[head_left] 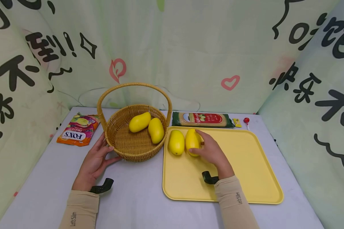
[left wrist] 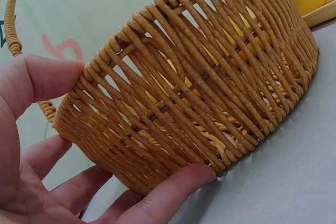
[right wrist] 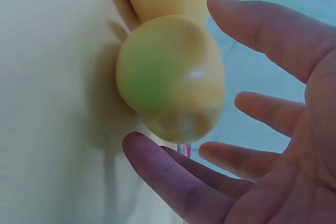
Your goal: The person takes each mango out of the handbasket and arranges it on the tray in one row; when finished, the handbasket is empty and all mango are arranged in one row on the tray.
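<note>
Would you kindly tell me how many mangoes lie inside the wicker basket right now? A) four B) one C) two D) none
C: two mangoes lie side by side inside the wicker basket, while the other two mangoes sit on the yellow tray.

Mangoes (head_left: 176,142): yellow, one with a green patch. Basket (head_left: 131,144): tan woven wicker. Tray (head_left: 246,165): pale yellow. Desk (head_left: 137,197): light grey. Candy bag (head_left: 78,129): orange. Backdrop (head_left: 189,54): pale green, black characters, pink hearts.
</note>
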